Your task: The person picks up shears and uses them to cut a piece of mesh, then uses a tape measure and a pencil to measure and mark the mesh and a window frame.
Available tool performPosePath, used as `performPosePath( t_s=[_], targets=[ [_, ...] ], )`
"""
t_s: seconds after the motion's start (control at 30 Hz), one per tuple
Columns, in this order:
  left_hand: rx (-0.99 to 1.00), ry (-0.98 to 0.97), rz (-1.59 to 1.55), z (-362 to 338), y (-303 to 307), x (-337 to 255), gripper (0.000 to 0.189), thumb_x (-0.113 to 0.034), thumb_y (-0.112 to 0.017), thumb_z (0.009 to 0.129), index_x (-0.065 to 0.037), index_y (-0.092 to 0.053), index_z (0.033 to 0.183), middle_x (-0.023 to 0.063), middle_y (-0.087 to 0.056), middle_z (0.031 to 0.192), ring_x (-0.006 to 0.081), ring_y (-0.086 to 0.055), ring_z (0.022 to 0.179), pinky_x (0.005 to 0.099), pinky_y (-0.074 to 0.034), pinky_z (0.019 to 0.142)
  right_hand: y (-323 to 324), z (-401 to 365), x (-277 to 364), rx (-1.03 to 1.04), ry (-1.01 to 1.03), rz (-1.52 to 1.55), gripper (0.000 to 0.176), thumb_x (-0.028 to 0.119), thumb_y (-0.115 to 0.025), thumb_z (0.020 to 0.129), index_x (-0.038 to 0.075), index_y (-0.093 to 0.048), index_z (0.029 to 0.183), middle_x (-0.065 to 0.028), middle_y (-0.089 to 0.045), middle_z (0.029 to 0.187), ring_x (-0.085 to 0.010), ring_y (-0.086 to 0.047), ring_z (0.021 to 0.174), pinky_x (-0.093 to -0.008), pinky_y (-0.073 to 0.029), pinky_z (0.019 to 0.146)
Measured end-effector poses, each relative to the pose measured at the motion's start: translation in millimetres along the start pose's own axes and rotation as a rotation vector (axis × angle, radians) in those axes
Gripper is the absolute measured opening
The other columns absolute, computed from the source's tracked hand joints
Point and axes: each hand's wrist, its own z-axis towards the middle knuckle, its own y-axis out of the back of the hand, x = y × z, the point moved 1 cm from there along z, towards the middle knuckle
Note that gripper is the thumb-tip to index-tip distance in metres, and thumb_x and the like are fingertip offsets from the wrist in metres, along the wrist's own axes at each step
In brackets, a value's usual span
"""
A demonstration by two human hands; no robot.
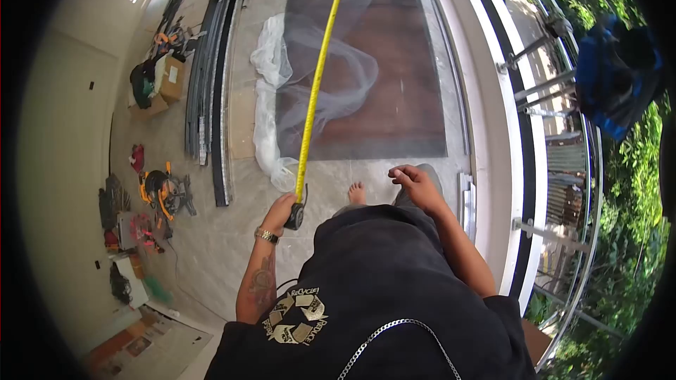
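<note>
above the floor (204,257), my left hand (281,211) grips the tape measure (295,217), best held steady so its blade (316,88) runs straight; my half-curled right hand (415,186) is empty.

Illumination: daylight, strongest at right, where the foliage (602,239) is vividly lit and railings (553,84) show pale glare. Far left corner: washed out. Left wall (77,98): dim, soft. Floor (211,253): evenly lit, faint sheen. Distortion: fisheye, edges bowed, black vignette at both sides. Focus: fine detail soft.
</note>
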Motion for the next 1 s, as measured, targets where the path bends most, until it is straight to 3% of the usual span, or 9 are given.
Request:
performPosePath(
  t_s=[0.23, 0.37, 0.53, 0.63, 0.77, 0.83, 0.9, 0.97, 1.0],
  targets=[
    [0.064, -0.303, -0.212, 100, -132, -138, 0.025, -0.028, -0.051, 0.099, -0.007, -0.059, 0.108, -0.0016, -0.057, 0.091, 0.0071, -0.052, 0.081, 0.0251, -0.044, 0.073, 6, 143, 84, 0.4, -0.32, 0.315, 0.047, 0.038, -0.049, 0.103, 0.003, -0.051, 0.134, -0.0132, -0.059, 0.129, -0.0246, -0.059, 0.115, -0.0385, -0.048, 0.094],
    [-0.068, -0.329, -0.391, 141, -198, -207, 0.033, -0.031, -0.051, 0.098, -0.005, -0.05, 0.117, 0.0062, -0.057, 0.103, 0.0123, -0.055, 0.098, 0.0274, -0.045, 0.085, 26, 236, 110, 0.673, -0.558, 0.482, 0.059, 0.051, -0.038, 0.102, 0.005, -0.046, 0.138, -0.0127, -0.056, 0.133, -0.0291, -0.056, 0.12, -0.0468, -0.046, 0.098],
    [-0.31, -0.164, -0.499, 185, -250, -281, 0.042, -0.038, -0.05, 0.098, -0.004, -0.041, 0.121, 0.0111, -0.053, 0.108, 0.0177, -0.055, 0.104, 0.0303, -0.046, 0.09, 74, 328, 134, 0.927, -0.744, 0.512, 0.043, 0.036, -0.032, 0.105, 0.008, -0.052, 0.13, -0.0103, -0.061, 0.121, -0.0228, -0.059, 0.113, -0.0385, -0.048, 0.095],
    [-0.466, -0.155, -0.362, 223, -281, -304, 0.053, -0.047, -0.049, 0.098, 0.0, -0.04, 0.121, 0.0172, -0.055, 0.112, 0.025, -0.059, 0.106, 0.0357, -0.053, 0.083, 106, 367, 150, 0.885, -0.857, 0.378, 0.043, 0.035, -0.032, 0.105, 0.006, -0.051, 0.129, -0.0116, -0.063, 0.117, -0.0255, -0.062, 0.108, -0.0389, -0.051, 0.092],
    [-0.431, 0.068, -0.394, 248, -289, -342, 0.065, -0.054, -0.048, 0.097, 0.003, -0.037, 0.125, 0.0282, -0.055, 0.122, 0.0374, -0.066, 0.102, 0.0449, -0.058, 0.072, 128, 430, 147, 1.011, -1.023, 0.242, 0.044, 0.036, -0.031, 0.105, 0.005, -0.051, 0.128, -0.0139, -0.063, 0.114, -0.029, -0.066, 0.097, -0.0426, -0.055, 0.085],
    [-0.501, 0.103, -0.422, 251, -284, -358, 0.062, -0.05, -0.053, 0.095, 0.005, -0.041, 0.122, 0.0301, -0.055, 0.121, 0.0417, -0.061, 0.108, 0.0513, -0.053, 0.083, 129, 456, 151, 1.125, -1.038, 0.192, 0.045, 0.038, -0.031, 0.105, 0.004, -0.051, 0.127, -0.0136, -0.064, 0.114, -0.0296, -0.066, 0.095, -0.0442, -0.056, 0.081],
    [-0.641, 0.007, -0.332, 326, -288, -325, 0.055, -0.043, -0.054, 0.095, 0.005, -0.045, 0.12, 0.0305, -0.055, 0.12, 0.0422, -0.06, 0.109, 0.0538, -0.05, 0.088, 122, 475, 172, 0.869, -1.075, 0.055, 0.045, 0.041, -0.036, 0.104, 0.005, -0.052, 0.126, -0.0128, -0.064, 0.109, -0.0311, -0.066, 0.092, -0.0477, -0.056, 0.078],
    [-0.745, -0.095, -0.212, 344, -264, -328, 0.047, -0.035, -0.055, 0.094, 0.005, -0.049, 0.118, 0.0309, -0.055, 0.118, 0.0427, -0.059, 0.109, 0.0563, -0.046, 0.092, 134, 513, 181, 0.843, -1.013, 0.017, 0.044, 0.042, -0.04, 0.103, 0.007, -0.053, 0.124, -0.0125, -0.064, 0.106, -0.0316, -0.066, 0.09, -0.0497, -0.056, 0.078],
    [-0.634, -0.101, 0.183, 338, -229, -345, 0.04, -0.028, -0.055, 0.091, 0.005, -0.053, 0.115, 0.0306, -0.056, 0.115, 0.0417, -0.058, 0.109, 0.054, -0.043, 0.095, 139, 536, 188, 0.813, -0.946, -0.026, 0.043, 0.044, -0.043, 0.102, 0.008, -0.053, 0.123, -0.0122, -0.064, 0.103, -0.0322, -0.066, 0.088, -0.0517, -0.055, 0.077]
  ],
)
